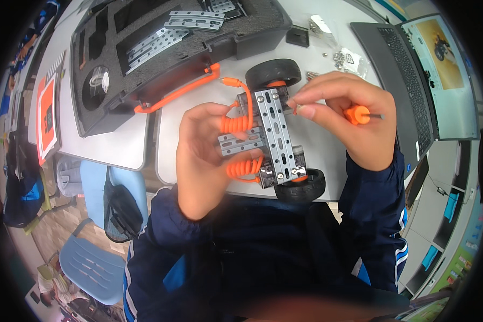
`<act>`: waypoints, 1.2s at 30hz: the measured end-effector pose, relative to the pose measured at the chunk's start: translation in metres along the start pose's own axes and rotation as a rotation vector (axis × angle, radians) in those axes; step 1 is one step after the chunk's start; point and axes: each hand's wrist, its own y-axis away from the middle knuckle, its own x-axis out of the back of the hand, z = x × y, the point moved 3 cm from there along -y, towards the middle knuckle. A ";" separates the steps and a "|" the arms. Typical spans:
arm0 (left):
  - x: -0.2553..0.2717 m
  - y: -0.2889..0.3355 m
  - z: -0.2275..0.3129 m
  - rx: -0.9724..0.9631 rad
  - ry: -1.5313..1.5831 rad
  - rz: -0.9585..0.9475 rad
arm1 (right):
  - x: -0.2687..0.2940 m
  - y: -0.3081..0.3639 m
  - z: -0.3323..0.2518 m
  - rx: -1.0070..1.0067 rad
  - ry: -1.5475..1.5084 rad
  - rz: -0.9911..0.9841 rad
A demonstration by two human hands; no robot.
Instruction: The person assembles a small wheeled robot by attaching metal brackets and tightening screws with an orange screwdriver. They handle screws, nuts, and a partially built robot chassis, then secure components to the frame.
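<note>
My left hand [196,155] is closed round the left side of a small wheeled chassis, built on a grey perforated metal beam [274,126]. One black tyre [273,72] sits at its far end and another black tyre [301,186] at its near end. Two orange coiled cables [236,124] lie by the left fingers, next to a short slotted plate [239,142]. Just right of the beam, my right thumb and forefinger pinch a tiny part I cannot make out. The same right hand [367,102] keeps an orange-handled screwdriver [357,115] tucked in its palm.
A black foam-lined case [172,75] with an orange handle [180,91] holds metal plates [158,45] at the back left. Bags of small screws [351,60] lie at the back right beside an open laptop [400,80]. Blue chairs [94,268] stand at lower left.
</note>
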 end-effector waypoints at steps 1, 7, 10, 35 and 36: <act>0.000 0.000 0.000 -0.005 0.015 -0.009 | 0.000 0.001 0.000 0.013 0.023 -0.008; 0.001 0.000 0.000 0.096 0.054 0.019 | -0.006 0.002 0.010 -0.072 -0.077 -0.017; 0.001 0.000 0.000 0.095 0.032 0.035 | -0.008 0.002 0.010 -0.117 -0.132 -0.014; 0.005 0.000 -0.007 -0.055 0.072 -0.040 | -0.030 0.007 -0.017 0.083 0.380 -0.079; 0.005 -0.001 -0.007 -0.074 0.079 -0.044 | -0.030 0.007 -0.019 0.117 0.393 -0.078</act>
